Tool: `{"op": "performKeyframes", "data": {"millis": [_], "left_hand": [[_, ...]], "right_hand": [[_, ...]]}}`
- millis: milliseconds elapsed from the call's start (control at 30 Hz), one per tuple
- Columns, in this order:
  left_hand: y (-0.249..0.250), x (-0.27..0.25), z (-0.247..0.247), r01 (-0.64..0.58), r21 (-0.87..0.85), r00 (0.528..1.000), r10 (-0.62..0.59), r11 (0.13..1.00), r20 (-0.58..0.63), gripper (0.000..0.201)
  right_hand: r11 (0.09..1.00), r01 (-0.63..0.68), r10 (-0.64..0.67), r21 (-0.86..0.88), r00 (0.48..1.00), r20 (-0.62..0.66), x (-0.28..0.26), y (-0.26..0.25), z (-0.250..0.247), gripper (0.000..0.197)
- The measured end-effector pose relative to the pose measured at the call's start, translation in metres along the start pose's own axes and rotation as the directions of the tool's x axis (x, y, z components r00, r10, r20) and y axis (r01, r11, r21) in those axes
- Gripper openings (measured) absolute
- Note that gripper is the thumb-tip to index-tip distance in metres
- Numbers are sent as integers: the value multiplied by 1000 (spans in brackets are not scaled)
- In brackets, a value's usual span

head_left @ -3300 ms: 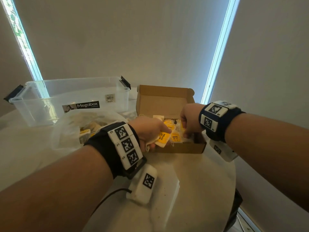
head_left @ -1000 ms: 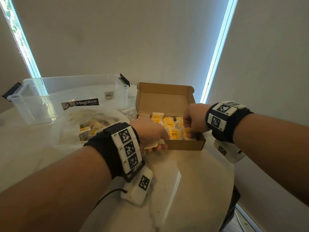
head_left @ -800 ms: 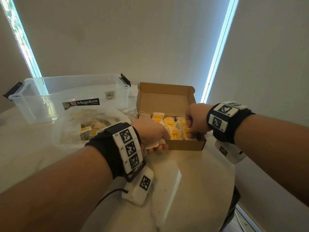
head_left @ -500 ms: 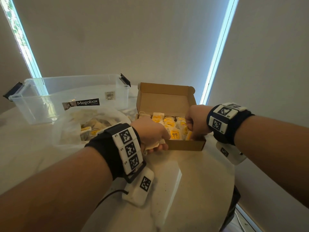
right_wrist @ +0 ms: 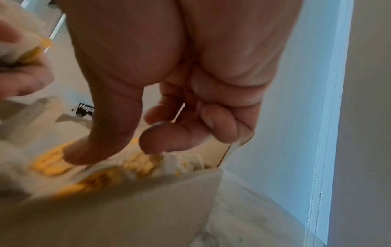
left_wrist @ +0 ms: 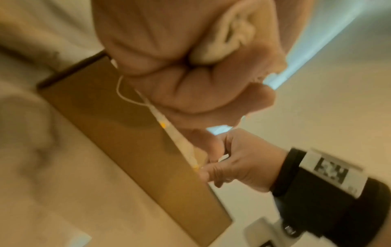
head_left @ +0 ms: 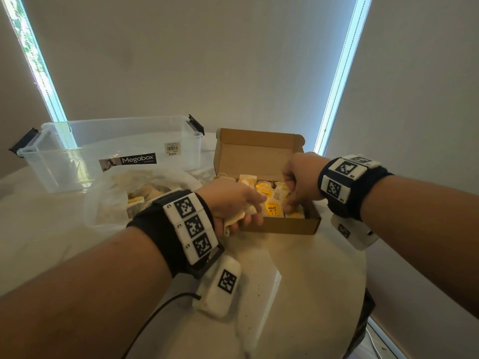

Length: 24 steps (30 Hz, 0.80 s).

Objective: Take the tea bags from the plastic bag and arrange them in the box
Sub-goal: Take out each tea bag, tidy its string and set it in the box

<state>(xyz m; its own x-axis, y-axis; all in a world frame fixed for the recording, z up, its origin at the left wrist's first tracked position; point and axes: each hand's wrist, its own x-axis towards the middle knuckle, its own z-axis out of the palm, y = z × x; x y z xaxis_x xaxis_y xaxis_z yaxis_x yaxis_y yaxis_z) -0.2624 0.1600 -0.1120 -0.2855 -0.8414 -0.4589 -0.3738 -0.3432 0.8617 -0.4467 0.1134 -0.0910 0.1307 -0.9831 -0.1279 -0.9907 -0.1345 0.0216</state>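
Observation:
An open brown cardboard box (head_left: 280, 226) stands mid-table with rows of yellow-tagged tea bags (head_left: 270, 209) inside. My left hand (head_left: 250, 213) sits at the box's front left corner, its fist gripping a cream tea bag (left_wrist: 230, 38) whose string (left_wrist: 127, 95) dangles against the box side (left_wrist: 127, 133). My right hand (head_left: 291, 203) reaches into the right half of the box. Its thumb and forefinger (right_wrist: 165, 140) are spread and touch the tops of the tea bags (right_wrist: 137, 165), with nothing pinched between them. The clear plastic bag (head_left: 108, 203), with more tea bags in it, lies left of the box.
A clear Megabox storage bin (head_left: 116, 149) stands behind the plastic bag at the back left. The round white table (head_left: 324, 281) ends close to the box's right side, beside a wall with blinds. A cable (head_left: 155, 314) runs from my left wrist camera.
The tea bag held over the box's front 3.3 s ago now stands in the rows. During the last second my right hand shifted slightly left over the bags; my left hand kept its grip.

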Motion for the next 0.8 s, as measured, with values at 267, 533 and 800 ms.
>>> {"op": "performKeyframes", "data": {"millis": [267, 533, 800], "left_hand": [[8, -6, -10, 42, -588, 992, 37, 808, 122, 55], [8, -9, -7, -48, -768, 998, 59, 639, -13, 54], [6, -12, -10, -71, -774, 993, 116, 629, 2, 51]], "right_hand": [[954, 95, -1, 283, 949, -315, -20, -12, -45, 42], [868, 150, -139, 474, 989, -58, -39, -57, -51, 34], [859, 154, -122, 488, 988, -96, -37, -54, -48, 5]]}}
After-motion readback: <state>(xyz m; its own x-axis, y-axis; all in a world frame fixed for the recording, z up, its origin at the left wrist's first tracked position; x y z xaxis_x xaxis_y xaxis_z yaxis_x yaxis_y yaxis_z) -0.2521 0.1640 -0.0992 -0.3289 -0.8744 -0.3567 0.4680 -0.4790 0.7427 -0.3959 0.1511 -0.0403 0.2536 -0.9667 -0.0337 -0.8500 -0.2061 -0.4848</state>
